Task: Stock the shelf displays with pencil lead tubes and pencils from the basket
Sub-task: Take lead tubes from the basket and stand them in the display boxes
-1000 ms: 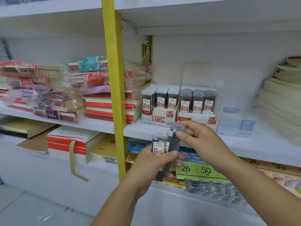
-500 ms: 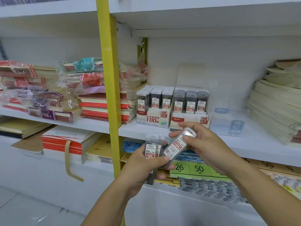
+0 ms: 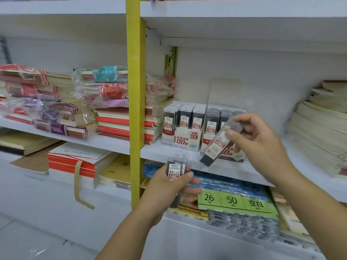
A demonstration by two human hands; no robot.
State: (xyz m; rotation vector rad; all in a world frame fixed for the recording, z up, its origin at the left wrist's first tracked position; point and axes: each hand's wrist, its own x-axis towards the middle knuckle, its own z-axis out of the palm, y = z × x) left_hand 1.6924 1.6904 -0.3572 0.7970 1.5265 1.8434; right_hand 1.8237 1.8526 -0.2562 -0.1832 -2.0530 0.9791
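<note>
Two white cardboard display boxes (image 3: 183, 141), three dark lead tubes (image 3: 184, 119) across the 0.5 box's front, one clear tube (image 3: 217, 145) in right hand (image 3: 259, 143), at least two upright tubes (image 3: 176, 171) in left hand (image 3: 165, 192).

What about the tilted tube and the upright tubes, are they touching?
Apart. The head view shows white shelf between the tilted tube and the upright tubes.

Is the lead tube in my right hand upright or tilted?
Tilted. The right hand holds the tube slanting, cap upper right, dark end lower left.
</note>
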